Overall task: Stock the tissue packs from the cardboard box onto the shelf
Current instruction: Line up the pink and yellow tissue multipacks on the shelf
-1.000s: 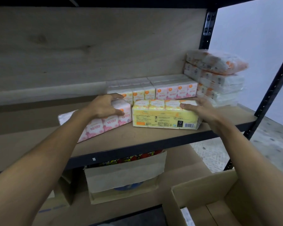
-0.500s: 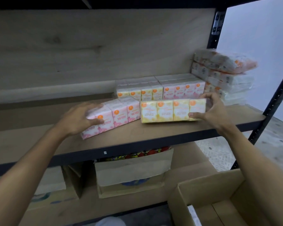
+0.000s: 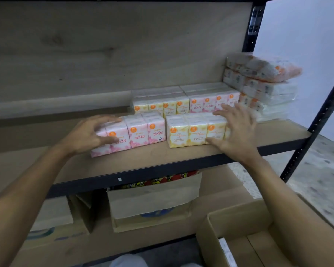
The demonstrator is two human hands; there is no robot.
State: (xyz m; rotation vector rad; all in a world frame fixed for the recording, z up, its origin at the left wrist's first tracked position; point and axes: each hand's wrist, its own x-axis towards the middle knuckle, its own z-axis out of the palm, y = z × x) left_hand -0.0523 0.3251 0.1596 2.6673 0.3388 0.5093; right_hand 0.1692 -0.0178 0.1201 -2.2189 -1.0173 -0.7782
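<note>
Head view: left hand (image 3: 85,135) grips pink pack (image 3: 141,130) at its left end, fingers curled over top, thumb on front. Right hand (image 3: 237,132) rests on yellow pack (image 3: 187,130), fingers spread and straight. Both packs stand side by side on shelf (image 3: 162,157), just ahead of back row (image 3: 181,105). Wrapped stack (image 3: 264,89) at right. Open box (image 3: 239,218) lower right.

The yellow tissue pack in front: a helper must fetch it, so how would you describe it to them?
Find the wooden shelf in the black rack. Two packs stand in its front row; the yellow pack is the right one, touched by the right hand. Its neighbour, the pink pack, is gripped by the left hand, and the back-row yellow pack stands behind.
</note>
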